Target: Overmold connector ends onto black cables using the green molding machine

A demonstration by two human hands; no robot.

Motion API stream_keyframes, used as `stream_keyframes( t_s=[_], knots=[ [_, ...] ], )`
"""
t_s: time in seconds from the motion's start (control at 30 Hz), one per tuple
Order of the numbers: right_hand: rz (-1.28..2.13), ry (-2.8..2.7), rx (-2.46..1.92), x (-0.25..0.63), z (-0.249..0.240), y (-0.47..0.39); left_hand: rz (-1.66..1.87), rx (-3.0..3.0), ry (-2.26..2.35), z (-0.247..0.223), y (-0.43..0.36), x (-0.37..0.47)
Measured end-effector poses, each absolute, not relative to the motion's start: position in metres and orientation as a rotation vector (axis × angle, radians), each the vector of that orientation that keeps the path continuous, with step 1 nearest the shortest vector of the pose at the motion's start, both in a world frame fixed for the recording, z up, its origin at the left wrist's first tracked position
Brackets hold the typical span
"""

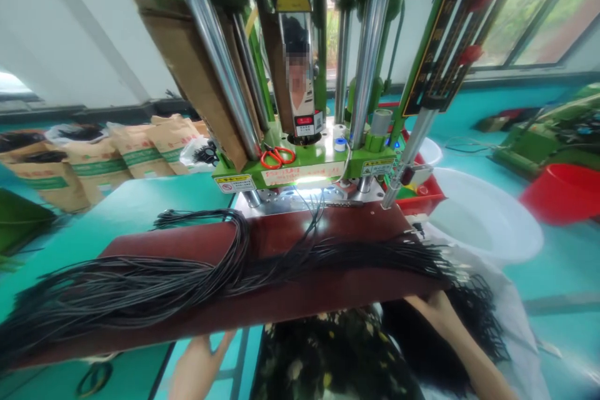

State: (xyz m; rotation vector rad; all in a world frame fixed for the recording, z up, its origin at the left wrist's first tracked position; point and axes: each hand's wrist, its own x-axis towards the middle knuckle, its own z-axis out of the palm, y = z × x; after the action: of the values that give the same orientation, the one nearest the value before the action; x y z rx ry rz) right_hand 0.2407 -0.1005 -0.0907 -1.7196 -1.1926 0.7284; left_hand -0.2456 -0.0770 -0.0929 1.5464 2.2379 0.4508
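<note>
Black cables (173, 284) sprawl across brown bench (328, 292) | should handle limp, light; take mid-bundle | left hand (197, 362), right hand (438, 311) at bench edge, grip hidden, can't tell

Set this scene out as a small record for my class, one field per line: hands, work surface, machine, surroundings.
Left hand: at the near edge of the brown board
Right hand: same edge, farther right
Grip: unclear, both hands partly hidden
On the board: black cords in long bundles
Machine: green machine beyond the board, red-handled scissors on its ledge
Left background: paper sacks
Right side: white tub, red bucket
</note>
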Motion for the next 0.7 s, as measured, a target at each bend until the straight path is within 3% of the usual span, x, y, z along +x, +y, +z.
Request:
stream_keyframes(
  t_s=[0.17, 0.33, 0.47, 0.7],
  knots=[
    [0.682, -1.313, -1.74, 0.247, -0.089, -0.103, 0.008, 1.748, 1.749, -0.027, -0.09, -0.218],
    [0.593, -1.412, -1.782, 0.252, -0.096, -0.103, 0.266, 2.321, 1.105, 0.041, -0.067, -0.103],
    [0.539, -1.451, -1.816, 0.251, -0.093, -0.105, 0.466, 2.714, 1.059, 0.048, -0.013, -0.014],
    [0.571, -1.356, -1.75, 0.255, -0.087, -0.108, 0.003, 2.841, 0.772, 0.04, 0.037, 0.035]
  ],
)
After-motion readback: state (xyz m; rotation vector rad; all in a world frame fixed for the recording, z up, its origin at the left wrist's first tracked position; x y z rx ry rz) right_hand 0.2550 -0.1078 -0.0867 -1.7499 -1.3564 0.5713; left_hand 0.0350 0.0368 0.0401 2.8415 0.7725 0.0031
